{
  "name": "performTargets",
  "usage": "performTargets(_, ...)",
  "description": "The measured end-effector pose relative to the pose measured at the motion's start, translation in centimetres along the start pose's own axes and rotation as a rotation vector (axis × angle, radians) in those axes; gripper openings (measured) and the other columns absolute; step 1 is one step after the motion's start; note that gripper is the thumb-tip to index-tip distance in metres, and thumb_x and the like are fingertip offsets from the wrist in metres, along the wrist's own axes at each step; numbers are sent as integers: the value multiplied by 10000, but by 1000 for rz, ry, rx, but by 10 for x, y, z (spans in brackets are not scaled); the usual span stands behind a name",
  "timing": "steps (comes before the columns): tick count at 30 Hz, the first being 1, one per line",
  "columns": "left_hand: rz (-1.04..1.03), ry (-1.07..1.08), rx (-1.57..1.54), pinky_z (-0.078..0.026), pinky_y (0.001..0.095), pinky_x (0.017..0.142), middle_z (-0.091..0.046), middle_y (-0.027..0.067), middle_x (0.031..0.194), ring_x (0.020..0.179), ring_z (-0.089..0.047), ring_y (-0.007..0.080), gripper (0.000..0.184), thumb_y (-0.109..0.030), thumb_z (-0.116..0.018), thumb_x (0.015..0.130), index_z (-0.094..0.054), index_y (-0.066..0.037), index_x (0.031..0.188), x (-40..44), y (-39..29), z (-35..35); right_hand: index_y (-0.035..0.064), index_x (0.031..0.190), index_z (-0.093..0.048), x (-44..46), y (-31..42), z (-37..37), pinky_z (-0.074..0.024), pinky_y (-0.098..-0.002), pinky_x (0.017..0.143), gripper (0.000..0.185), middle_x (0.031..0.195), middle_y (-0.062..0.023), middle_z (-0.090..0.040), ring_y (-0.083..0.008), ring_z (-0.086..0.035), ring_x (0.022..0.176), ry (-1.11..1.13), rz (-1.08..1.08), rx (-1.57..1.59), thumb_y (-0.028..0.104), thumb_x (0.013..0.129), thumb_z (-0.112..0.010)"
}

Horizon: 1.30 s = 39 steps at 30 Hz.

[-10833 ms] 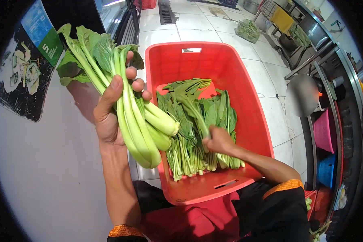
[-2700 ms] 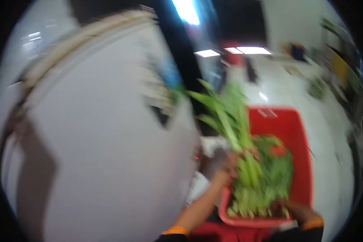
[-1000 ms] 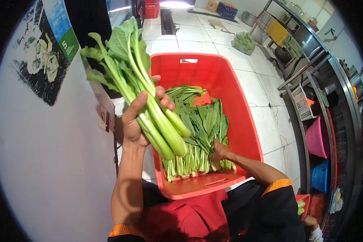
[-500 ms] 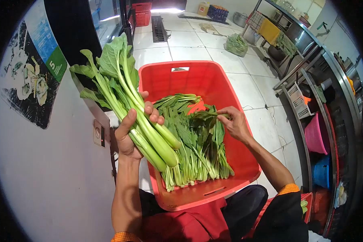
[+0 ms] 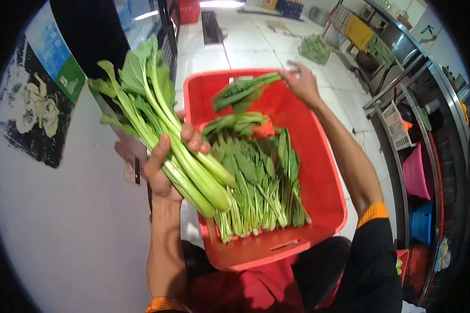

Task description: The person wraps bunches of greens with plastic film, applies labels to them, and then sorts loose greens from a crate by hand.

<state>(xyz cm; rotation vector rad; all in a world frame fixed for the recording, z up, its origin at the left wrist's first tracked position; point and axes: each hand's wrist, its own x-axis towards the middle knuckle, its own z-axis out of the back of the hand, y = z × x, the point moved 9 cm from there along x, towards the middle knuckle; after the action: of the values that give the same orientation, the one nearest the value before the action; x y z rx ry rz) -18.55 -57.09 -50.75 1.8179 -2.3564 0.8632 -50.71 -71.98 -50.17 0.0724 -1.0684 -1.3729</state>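
Observation:
My left hand (image 5: 162, 169) is wrapped round several thick, pale green stalks of leafy greens (image 5: 203, 180), leaves up and to the left, cut ends over the basket. Above the far part of the red plastic basket (image 5: 326, 167), my right hand (image 5: 301, 86) pinches a small leafy green (image 5: 243, 93) by its stem end, with its leaves pointing left and blurred. Inside the basket lies a layer of thinner leafy greens (image 5: 253, 182), stems toward me. A smaller bundle of greens (image 5: 235, 125) lies crosswise beyond them.
A white panel (image 5: 99, 224) stands close on my left. Metal shelving (image 5: 410, 99) on the right holds a pink basin (image 5: 418, 172) and a blue tub (image 5: 420, 223). A bag of greens (image 5: 314, 48) and a red crate (image 5: 189, 11) are on the tiled floor farther off.
My right hand has moved up and away toward the basket's far rim, carrying the leafy green out from above the pile. My left hand keeps its hold on the thick stalks.

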Motion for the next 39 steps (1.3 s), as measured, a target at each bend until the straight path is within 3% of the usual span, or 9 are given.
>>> performTargets(3, 11, -6, -24, -442, 368, 838, -502, 62, 921, 847, -511, 176, 515, -260, -547, 910, -375, 14, 1310, -2, 1, 3, 19, 955, -675, -42, 30, 14, -507, -411, 637, 331, 717, -179, -650, -356, -636, 673, -167, 193, -322, 315, 805, -669)
performTargets(6, 3, 32, -100, -444, 367, 840, -505, 61, 916, 845, -512, 174, 510, -257, -548, 907, -377, 13, 1304, 0, -1, 0, 22, 689, -640, -144, -10, -47, -501, -451, 611, 268, 691, -207, -623, -322, -639, 669, 646, 22, -281, 248, 830, -602)
performTargets(8, 2, 25, -106, -444, 367, 838, -505, 60, 917, 845, -511, 174, 514, -256, -553, 904, -376, 12, 1305, 1, 0, -1, 25, 675, -650, -257, -33, -63, -505, -447, 628, 460, 678, -195, -624, -293, -635, 644, 1229, -155, -543, 448, 853, -622)
performTargets(12, 8, 23, -87, -445, 369, 832, -510, 60, 913, 840, -517, 173, 514, -255, -566, 897, -385, 9, 1300, 0, 2, -3, 53, 813, -698, -370, -47, -67, -505, -443, 645, 407, 758, -178, -658, -329, -649, 711, 1526, -282, -426, 456, 834, -643)
performTargets(18, 4, 18, -78, -448, 373, 840, -513, 59, 910, 836, -521, 174, 494, -249, -561, 900, -406, 8, 1293, -2, 1, -2, -2, 980, -463, -341, -47, -58, -499, -429, 683, 389, 803, -195, -665, -334, -653, 740, 1169, -266, -297, 246, 796, -699)
performTargets(27, 18, 33, -99, -446, 378, 849, -503, 56, 906, 835, -516, 177, 472, -240, -550, 910, -396, -1, 1287, 0, 8, -8, -40, 1042, -568, -317, -38, -60, -504, -374, 660, 361, 764, -201, -658, -283, -655, 703, 957, -373, -108, 74, 709, -646)
performTargets(31, 23, 21, -95, -428, 366, 835, -469, 63, 924, 848, -484, 173, 533, -250, -573, 891, -370, 23, 1301, -2, 8, -6, -29, 929, -652, -245, 14, 45, -496, -425, 692, 253, 844, -201, -627, -358, -623, 753, 671, -176, -271, 74, 703, -607)
performTargets(36, 26, 59, -193, -395, 314, 815, -448, 98, 1032, 861, -427, 161, 694, -189, -546, 886, -160, 52, 1410, 0, 6, 1, 2, 866, -652, -241, 45, 227, -486, -360, 621, 181, 762, -136, -589, -273, -605, 682, 109, -142, -461, 5, 700, -580)
performTargets(39, 18, -201, 268, -377, 296, 839, -440, 126, 1190, 897, -420, 159, 630, -293, -435, 922, -212, 34, 1412, -5, -23, 64, -1, 880, -655, -293, 52, 334, -492, -298, 598, 167, 796, -122, -609, -198, -614, 649, -200, -275, -655, 0, 721, -604)
